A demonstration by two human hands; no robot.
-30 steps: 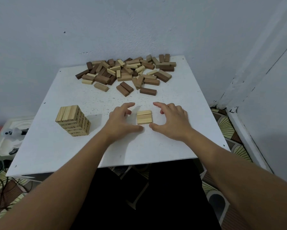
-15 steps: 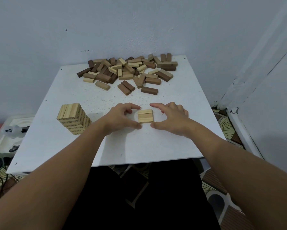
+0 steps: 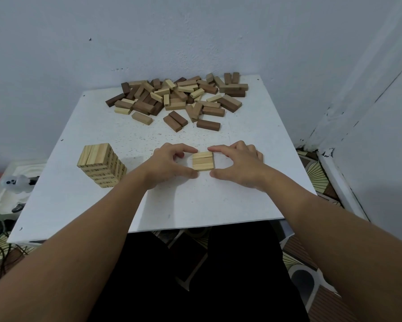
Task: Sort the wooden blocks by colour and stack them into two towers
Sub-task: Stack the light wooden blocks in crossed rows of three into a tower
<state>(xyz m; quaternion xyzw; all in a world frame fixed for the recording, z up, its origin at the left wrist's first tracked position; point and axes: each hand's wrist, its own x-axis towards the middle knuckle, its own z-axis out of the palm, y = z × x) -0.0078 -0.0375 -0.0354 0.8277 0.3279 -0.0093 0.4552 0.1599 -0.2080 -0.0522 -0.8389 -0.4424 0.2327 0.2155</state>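
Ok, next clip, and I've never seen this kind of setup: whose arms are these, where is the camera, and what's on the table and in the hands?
There is no machine here. A person wears a wide camera on the head, looking down, so the two bare arms are their own. There is only this one view.

On the white table lies a loose pile of blocks at the far edge, light and dark wood mixed. At the left stands a finished-looking light tower.

In the middle sits a flat row of three light blocks, side by side. The left hand and the right hand close in on it from either side, finger and thumb at its corners, seemingly squaring it up. Nothing is lifted off the table.
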